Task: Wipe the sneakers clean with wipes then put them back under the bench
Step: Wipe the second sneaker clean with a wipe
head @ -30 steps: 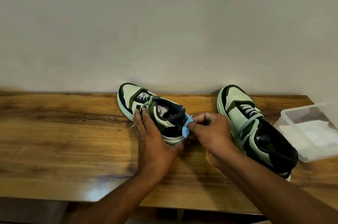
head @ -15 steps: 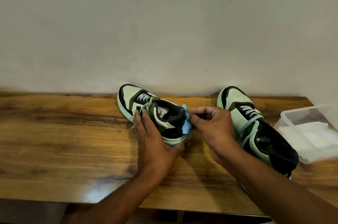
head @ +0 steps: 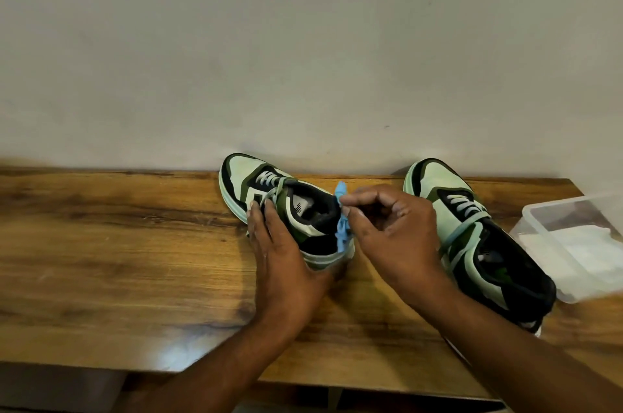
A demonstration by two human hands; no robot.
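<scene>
**Wooden bench, two sneakers, one small blue wipe at the heel**

Wood grain runs across the bench (head: pixel 118 261), which carries everything here. At about 3 o'clock on it sits a clear plastic tub (head: pixel 539 237) with white sheets inside, likely spare wipes.

Next in size, the right-side sneaker (head: pixel 472 244) lies untouched at roughly 2 o'clock, toe to the wall. The left-side sneaker (head: pixel 269 197) stands near the centre, toe toward 11 o'clock, heel toward the person.

Steadying it, the left hand (head: pixel 286 264) lies with straight fingers along the shoe's near side, thumb apparently round the heel. The right hand (head: pixel 394 230) pinches the blue wipe (head: pixel 342 230) between fingertips and thumb against the heel collar.

Handling, as a judgement: each sneaker looks light, with a firm sole and a soft padded collar, so it is best held by the sole edge or heel. Limp and thin, the wipe will bunch and slip, so it needs a firm pinch.
</scene>
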